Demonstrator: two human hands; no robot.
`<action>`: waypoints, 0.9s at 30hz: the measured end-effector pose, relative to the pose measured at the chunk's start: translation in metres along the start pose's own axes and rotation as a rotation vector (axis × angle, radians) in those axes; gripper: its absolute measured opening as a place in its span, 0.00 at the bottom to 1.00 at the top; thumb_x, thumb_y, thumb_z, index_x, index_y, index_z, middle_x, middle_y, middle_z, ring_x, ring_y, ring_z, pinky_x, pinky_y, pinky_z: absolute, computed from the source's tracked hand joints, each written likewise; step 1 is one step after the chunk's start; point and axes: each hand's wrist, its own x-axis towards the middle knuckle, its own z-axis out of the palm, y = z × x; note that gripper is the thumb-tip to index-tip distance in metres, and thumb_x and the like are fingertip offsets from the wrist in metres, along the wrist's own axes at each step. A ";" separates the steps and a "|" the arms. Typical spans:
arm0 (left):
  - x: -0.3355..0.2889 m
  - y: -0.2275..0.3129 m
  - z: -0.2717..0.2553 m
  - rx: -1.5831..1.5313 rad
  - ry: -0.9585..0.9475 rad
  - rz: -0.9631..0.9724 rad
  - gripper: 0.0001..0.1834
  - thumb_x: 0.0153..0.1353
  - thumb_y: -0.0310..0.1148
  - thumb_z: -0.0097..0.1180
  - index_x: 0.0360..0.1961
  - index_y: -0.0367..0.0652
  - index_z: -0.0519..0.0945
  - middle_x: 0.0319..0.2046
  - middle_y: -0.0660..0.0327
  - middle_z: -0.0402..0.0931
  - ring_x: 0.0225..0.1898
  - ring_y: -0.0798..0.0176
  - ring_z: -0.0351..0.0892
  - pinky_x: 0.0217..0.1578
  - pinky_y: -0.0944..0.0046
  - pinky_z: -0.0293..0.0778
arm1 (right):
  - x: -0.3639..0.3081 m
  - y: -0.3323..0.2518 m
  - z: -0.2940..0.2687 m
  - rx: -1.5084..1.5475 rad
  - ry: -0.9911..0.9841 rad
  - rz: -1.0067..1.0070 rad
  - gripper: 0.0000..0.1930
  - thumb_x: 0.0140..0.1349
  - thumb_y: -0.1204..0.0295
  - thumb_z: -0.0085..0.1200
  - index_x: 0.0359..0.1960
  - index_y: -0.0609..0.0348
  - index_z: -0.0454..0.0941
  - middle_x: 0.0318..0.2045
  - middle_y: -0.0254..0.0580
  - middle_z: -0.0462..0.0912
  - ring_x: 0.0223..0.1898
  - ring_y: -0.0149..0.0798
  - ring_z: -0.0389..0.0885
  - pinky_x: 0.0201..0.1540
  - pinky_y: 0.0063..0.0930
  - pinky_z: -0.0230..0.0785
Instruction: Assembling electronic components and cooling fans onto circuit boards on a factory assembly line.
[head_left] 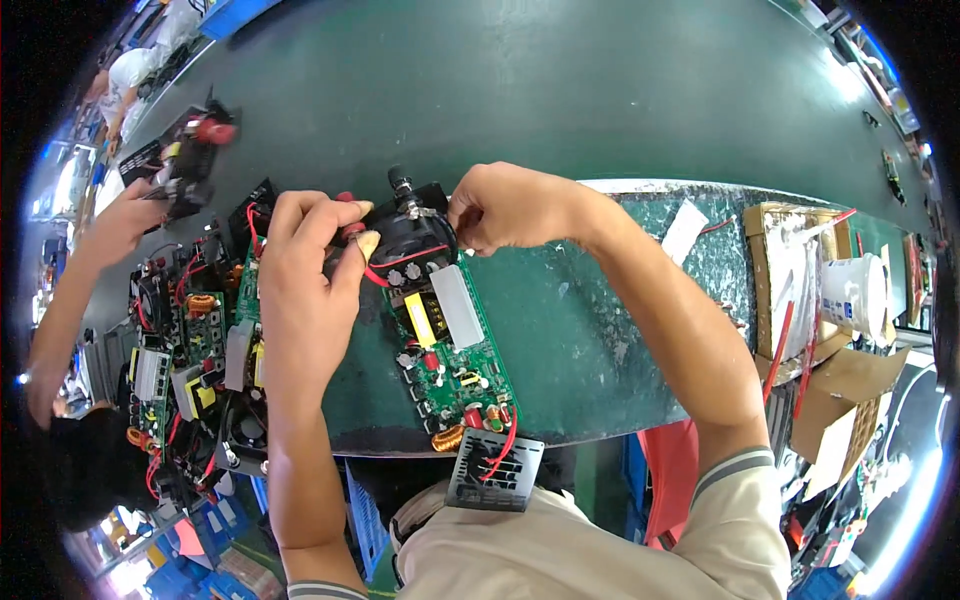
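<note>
A long green circuit board (485, 375) lies lengthwise before me, carrying a grey heat-sink plate (458, 305), a yellow-wrapped transformer (420, 318) and a copper coil (448, 438). At its far end is a black fan assembly (408, 238) with a black terminal knob (400, 182) pointing away. My left hand (315, 250) is closed at the left of this end, thumb and index finger pinching around a red terminal knob (350, 230). On the right, my right hand (505, 208) is curled against the fan end; whatever its fingertips hold is hidden. A vented grey end plate (495, 470) hangs at the near end.
Several similar board assemblies (190, 370) crowd the left. Beyond them another person's hand (125, 220) holds a blurred black assembly (190, 160). A green work mat (600, 330) covers the bench. Cardboard boxes (840, 400) and a white tub (852, 293) stand at right.
</note>
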 end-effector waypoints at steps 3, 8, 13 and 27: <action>-0.009 0.002 0.004 0.001 -0.006 0.026 0.12 0.55 0.21 0.62 0.42 0.38 0.80 0.40 0.58 0.71 0.37 0.62 0.76 0.37 0.67 0.71 | -0.004 0.004 0.007 -0.192 0.101 -0.117 0.09 0.50 0.77 0.58 0.34 0.63 0.84 0.25 0.48 0.84 0.29 0.41 0.85 0.35 0.33 0.75; -0.031 0.009 0.005 0.107 0.091 0.073 0.11 0.55 0.22 0.64 0.40 0.38 0.80 0.40 0.56 0.71 0.41 0.58 0.74 0.42 0.64 0.71 | -0.007 0.019 0.036 -0.143 0.419 -0.253 0.07 0.51 0.79 0.58 0.33 0.60 0.85 0.28 0.50 0.84 0.32 0.51 0.84 0.38 0.38 0.76; -0.040 0.012 0.009 0.198 0.123 0.171 0.14 0.50 0.16 0.64 0.40 0.37 0.80 0.39 0.55 0.70 0.39 0.56 0.74 0.41 0.60 0.71 | -0.010 0.025 0.047 -0.068 0.492 -0.205 0.08 0.51 0.78 0.58 0.34 0.59 0.85 0.28 0.50 0.85 0.32 0.51 0.84 0.37 0.38 0.75; -0.075 0.004 0.017 0.225 0.173 0.193 0.12 0.52 0.18 0.66 0.39 0.35 0.80 0.37 0.55 0.69 0.40 0.58 0.75 0.42 0.61 0.73 | -0.013 0.030 0.058 0.066 0.536 -0.277 0.09 0.52 0.78 0.57 0.35 0.60 0.85 0.30 0.49 0.86 0.34 0.47 0.85 0.40 0.35 0.76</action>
